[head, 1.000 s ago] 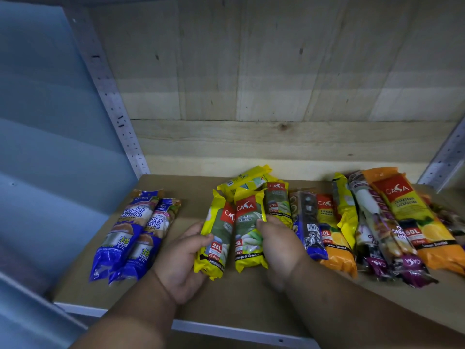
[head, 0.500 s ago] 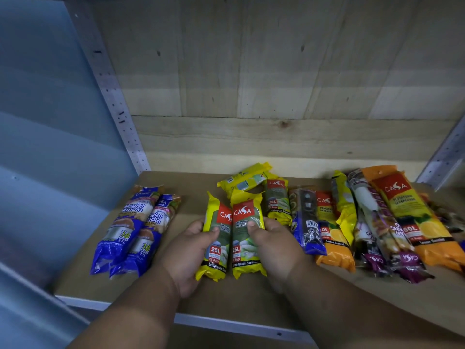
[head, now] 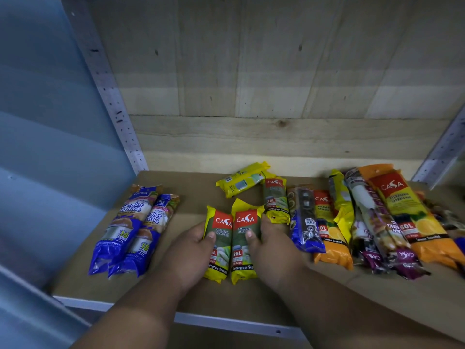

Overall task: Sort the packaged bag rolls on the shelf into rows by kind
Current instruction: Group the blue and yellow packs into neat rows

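- Both forearms reach in over the front edge of the shelf [head: 226,301], converging toward its middle.
- The left hand [head: 191,253] lies palm down against the left side of the left yellow roll [head: 218,244]; its thumb curls over the pack's face and the other fingers wrap the pack's outer edge, so it grips that roll.
- The right hand [head: 270,250] mirrors it on the right yellow roll [head: 242,245]: thumb laid across the front, fingers curled round the right edge, gripping.
- The two yellow rolls lie flat, side by side and touching, lengthwise toward the back wall, near the middle of the front edge.
- A third yellow roll [head: 275,204] lies just behind the right hand; a fourth [head: 242,178] lies slantwise behind it, nearer the back edge.
- Two blue rolls [head: 133,233] lie side by side toward the shelf's left edge, well apart from the hands.
- A mixed heap [head: 377,217] of orange, yellow, purple and dark blue packs covers the right part of the shelf, overlapping one another.
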